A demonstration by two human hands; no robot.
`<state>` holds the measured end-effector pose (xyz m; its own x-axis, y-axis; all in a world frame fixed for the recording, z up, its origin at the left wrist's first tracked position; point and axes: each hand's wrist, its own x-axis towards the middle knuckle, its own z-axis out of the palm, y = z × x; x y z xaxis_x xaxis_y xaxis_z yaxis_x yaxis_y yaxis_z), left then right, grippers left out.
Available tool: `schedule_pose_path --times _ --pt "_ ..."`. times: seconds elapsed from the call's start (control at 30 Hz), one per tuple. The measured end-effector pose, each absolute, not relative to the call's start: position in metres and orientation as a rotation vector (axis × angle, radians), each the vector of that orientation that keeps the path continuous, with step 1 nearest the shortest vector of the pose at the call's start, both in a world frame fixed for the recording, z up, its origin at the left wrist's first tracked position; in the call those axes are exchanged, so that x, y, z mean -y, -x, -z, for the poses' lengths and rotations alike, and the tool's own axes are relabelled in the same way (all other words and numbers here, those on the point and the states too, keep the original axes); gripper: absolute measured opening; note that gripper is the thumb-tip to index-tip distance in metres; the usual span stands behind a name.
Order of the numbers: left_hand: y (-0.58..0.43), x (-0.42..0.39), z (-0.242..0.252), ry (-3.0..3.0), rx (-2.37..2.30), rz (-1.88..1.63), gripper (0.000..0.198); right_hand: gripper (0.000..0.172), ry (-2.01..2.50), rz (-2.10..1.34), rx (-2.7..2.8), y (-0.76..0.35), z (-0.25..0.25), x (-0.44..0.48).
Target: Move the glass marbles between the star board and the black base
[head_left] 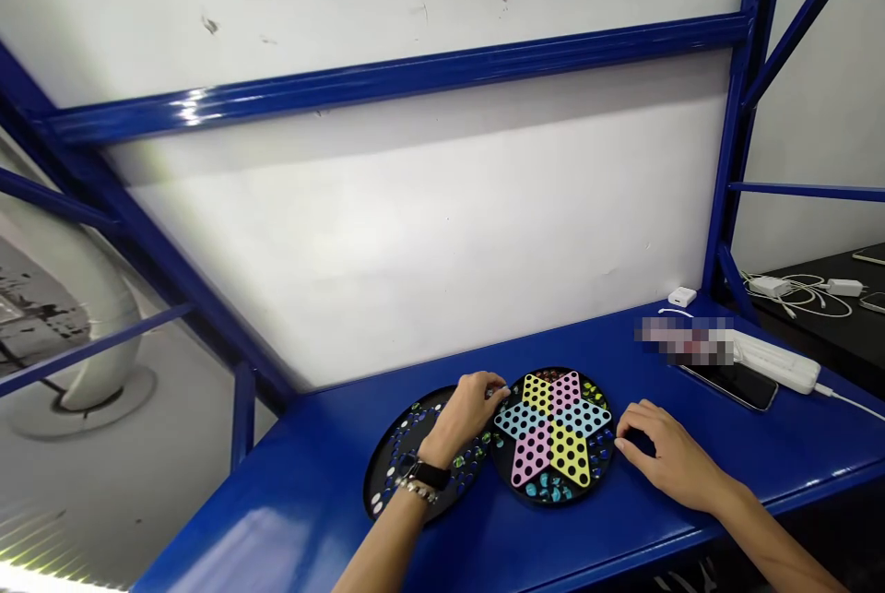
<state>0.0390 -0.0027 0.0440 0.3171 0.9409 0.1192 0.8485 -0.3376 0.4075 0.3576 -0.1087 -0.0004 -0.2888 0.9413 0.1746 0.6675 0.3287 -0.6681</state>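
Observation:
A round black Chinese checkers board (551, 436) lies on the blue table, its star in pink, yellow and pale blue with black holes. Coloured marbles sit in the pockets around the star. To its left, a round black tray (387, 455) holds white, green and blue pieces. My left hand (474, 404) reaches over this tray to the board's upper left edge, fingertips pinched at a small pale marble. By the board's right edge, my right hand (660, 450) is curled, thumb and forefinger tips close together beside blue marbles; whatever they hold is too small to make out.
A dark phone (733, 384) and a white power strip (781, 361) with a cable lie on the right. A white adapter (682, 297) is at the back. Blue metal frame bars (415, 67) cross the white wall. Chargers and cables (802, 289) rest on a black table beyond.

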Motion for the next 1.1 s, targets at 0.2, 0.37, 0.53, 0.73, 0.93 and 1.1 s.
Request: schedule_pose_path --times 0.2,0.37,0.53,0.73,0.93,1.1 --pt "-0.061 -0.001 -0.037 -2.276 -1.545 -0.476 0.038 0.019 1.411 -0.652 2.054 -0.358 -0.001 0.109" --pt "-0.035 0.004 -0.047 -2.22 -1.56 -0.593 0.042 0.019 1.406 -0.641 2.062 -0.358 0.0 0.108" --pt "0.015 0.027 -0.051 -2.188 -1.704 -0.434 0.046 0.019 1.411 -0.625 2.067 -0.359 0.002 0.108" --pt "0.005 0.072 -0.033 -2.313 -1.642 -0.138 0.043 0.019 1.423 -0.619 2.077 -0.359 0.003 0.108" --pt "-0.016 0.077 -0.034 -2.311 -1.61 -0.146 0.028 0.021 1.409 -0.609 2.076 -0.359 0.002 0.109" --pt "-0.003 0.078 -0.036 -2.282 -1.469 -0.185 0.018 0.02 1.415 -0.603 2.07 -0.36 0.002 0.109"
